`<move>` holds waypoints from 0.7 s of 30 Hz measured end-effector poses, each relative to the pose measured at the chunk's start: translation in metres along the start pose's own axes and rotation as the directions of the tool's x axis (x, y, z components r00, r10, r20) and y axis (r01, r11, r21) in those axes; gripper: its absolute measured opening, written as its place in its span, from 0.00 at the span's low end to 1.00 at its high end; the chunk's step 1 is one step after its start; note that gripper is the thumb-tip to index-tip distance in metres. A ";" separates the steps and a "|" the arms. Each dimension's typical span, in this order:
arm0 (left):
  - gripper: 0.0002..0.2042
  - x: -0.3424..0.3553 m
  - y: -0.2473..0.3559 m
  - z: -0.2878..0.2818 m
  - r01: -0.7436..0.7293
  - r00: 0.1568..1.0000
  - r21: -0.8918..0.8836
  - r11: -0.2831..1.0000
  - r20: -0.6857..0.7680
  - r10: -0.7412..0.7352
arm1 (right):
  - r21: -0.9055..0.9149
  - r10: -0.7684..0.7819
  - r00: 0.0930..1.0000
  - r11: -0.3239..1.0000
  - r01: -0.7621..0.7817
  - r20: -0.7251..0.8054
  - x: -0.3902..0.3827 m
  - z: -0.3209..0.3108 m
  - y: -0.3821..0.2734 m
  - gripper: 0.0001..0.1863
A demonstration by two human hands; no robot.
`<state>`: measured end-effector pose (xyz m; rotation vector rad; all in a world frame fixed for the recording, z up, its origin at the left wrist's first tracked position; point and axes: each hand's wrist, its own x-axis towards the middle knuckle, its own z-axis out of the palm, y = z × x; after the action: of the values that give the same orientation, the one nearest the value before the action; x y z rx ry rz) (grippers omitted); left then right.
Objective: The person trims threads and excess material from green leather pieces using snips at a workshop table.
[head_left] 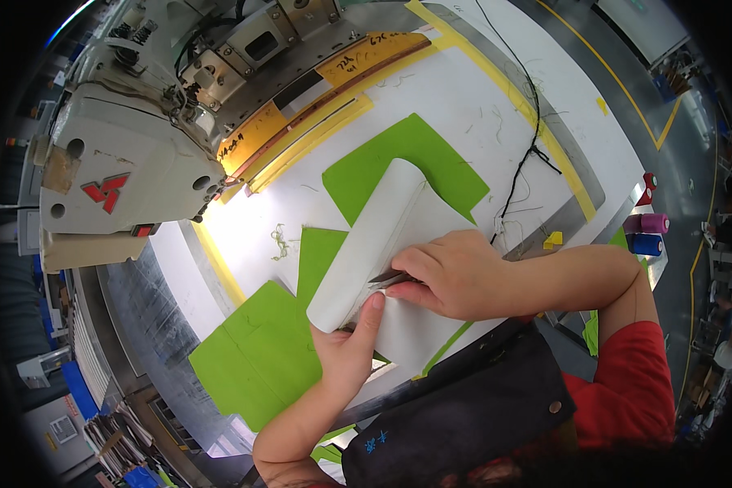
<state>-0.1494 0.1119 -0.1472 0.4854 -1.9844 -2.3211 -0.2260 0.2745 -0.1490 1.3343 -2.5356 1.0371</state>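
In front of me is a piece of fabric [366,236], white on the side facing up, with a thick rolled fold along its left and a green edge at the bottom. My left hand [348,350] grips its lower end, thumb on top and fingers underneath, mostly hidden. My right hand [451,276] is closed around small metal thread snips [385,281], their points at the seam beside the fold, just above the left thumb. Green fabric pieces lie around it: one [419,138] behind, another [256,350] at the left near the table edge.
A sewing machine head [122,163] stands at the left, its needle area lit. Orange and yellow taped guides [301,134] run along the back of the white table [455,89]. Loose threads [281,244] and a black cord [516,175] lie there. Thread spools [647,244] stand at the right.
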 end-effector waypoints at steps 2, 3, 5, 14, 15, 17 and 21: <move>0.12 -0.001 0.002 0.000 -0.005 1.000 0.008 1.000 0.007 0.005 | 0.245 0.186 0.964 0.942 -0.231 0.192 0.001 -0.003 -0.003 0.13; 0.11 -0.002 0.006 0.000 0.006 1.000 0.018 1.000 0.000 -0.006 | 0.245 0.188 0.963 0.941 -0.232 0.191 0.001 -0.003 -0.003 0.13; 0.11 -0.003 0.010 0.000 0.017 1.000 0.028 0.999 -0.008 -0.017 | 0.638 0.211 0.941 0.694 -0.334 0.263 0.003 0.000 -0.002 0.12; 0.13 -0.004 0.003 -0.004 0.025 0.997 0.097 0.995 0.065 -0.032 | 0.396 0.208 0.947 0.871 -0.293 0.243 0.003 -0.005 -0.003 0.13; 0.13 -0.006 0.007 -0.004 0.020 0.996 0.070 0.997 0.083 -0.025 | 0.395 0.210 0.947 0.870 -0.295 0.243 0.002 -0.004 -0.003 0.13; 0.14 -0.008 0.013 -0.005 0.012 0.995 0.043 0.999 0.103 -0.017 | 0.678 0.172 0.960 0.680 -0.278 0.221 0.001 -0.003 -0.002 0.13; 0.16 -0.009 0.027 -0.009 0.035 0.972 0.145 0.989 0.226 -0.067 | 0.774 0.115 0.970 0.586 -0.241 0.216 -0.002 -0.002 0.000 0.14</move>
<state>-0.1428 0.1008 -0.1202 0.2870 -2.2755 -2.3757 -0.2251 0.2768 -0.1486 1.3141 -2.3795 2.4180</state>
